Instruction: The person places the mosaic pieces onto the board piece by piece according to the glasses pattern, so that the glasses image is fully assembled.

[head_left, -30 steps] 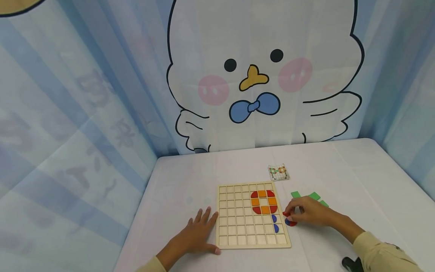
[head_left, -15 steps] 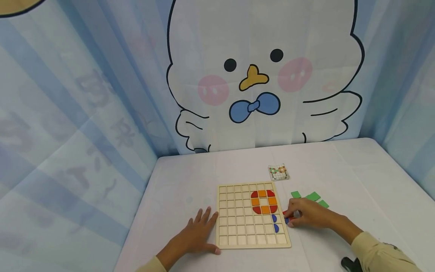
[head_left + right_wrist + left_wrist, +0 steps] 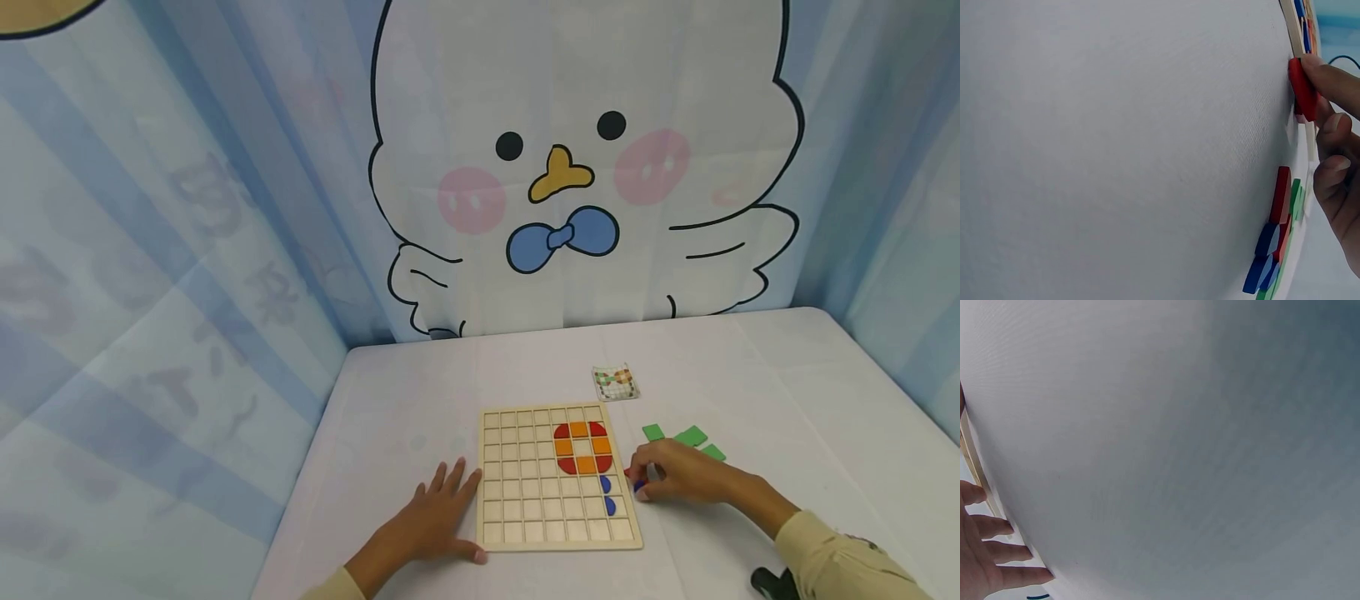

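My left hand [image 3: 442, 521] rests on the table against the left edge of a wooden grid board [image 3: 525, 500], fingers spread. In the left wrist view its straight fingertips [image 3: 1019, 552] lie along the board's side. Red quarter-round and orange square tiles form a ring [image 3: 578, 428] on the board, with two blue tiles [image 3: 609, 505] below. Just right of the board, my right hand [image 3: 678, 471] pinches a red tile [image 3: 1302, 90] between thumb and finger. A blue tile [image 3: 639, 485] shows by its fingertips. The right wrist view shows blue tiles [image 3: 1266, 239] and red tiles [image 3: 1280, 195] bunched nearby.
Green tiles [image 3: 692, 436] lie on the white table beyond my right hand. A small pattern card [image 3: 615, 382] sits behind the board's far right corner. Near my right sleeve is a black object [image 3: 767, 582]. A printed curtain [image 3: 562, 283] surrounds the table.
The right hand has shifted slightly right, and its fingers now cover most of the red and blue tiles seen beside the board earlier. The left hand and board have stayed put.
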{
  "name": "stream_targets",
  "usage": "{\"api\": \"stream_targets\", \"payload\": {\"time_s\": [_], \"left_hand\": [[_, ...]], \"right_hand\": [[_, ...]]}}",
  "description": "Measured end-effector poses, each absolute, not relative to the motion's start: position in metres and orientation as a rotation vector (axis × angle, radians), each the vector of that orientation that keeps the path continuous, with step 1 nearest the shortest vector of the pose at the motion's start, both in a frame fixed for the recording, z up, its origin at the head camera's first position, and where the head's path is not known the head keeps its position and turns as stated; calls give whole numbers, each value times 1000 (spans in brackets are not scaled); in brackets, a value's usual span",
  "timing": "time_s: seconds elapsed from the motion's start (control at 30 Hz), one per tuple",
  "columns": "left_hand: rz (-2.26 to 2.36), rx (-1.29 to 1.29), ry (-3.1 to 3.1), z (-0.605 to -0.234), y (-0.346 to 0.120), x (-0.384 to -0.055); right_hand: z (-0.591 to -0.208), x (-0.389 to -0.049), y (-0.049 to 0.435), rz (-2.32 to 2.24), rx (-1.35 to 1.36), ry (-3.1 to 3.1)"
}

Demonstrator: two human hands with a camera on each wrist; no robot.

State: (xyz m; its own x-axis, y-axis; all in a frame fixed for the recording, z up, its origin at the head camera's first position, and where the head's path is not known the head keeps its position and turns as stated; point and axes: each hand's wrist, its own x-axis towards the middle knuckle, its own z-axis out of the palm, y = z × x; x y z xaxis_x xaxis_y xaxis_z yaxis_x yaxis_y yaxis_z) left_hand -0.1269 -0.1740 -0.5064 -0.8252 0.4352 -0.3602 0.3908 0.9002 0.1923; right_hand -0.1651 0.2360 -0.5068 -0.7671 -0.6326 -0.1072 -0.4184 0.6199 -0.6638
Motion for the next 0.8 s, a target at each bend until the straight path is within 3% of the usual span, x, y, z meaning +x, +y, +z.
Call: {"api": "stream_targets", "payload": {"time_s": [0.8], "left_hand": [[159,594,2661,-507,-174,-127]], "right_hand": [[-501,-163,237,-861,-624,2760]]}}
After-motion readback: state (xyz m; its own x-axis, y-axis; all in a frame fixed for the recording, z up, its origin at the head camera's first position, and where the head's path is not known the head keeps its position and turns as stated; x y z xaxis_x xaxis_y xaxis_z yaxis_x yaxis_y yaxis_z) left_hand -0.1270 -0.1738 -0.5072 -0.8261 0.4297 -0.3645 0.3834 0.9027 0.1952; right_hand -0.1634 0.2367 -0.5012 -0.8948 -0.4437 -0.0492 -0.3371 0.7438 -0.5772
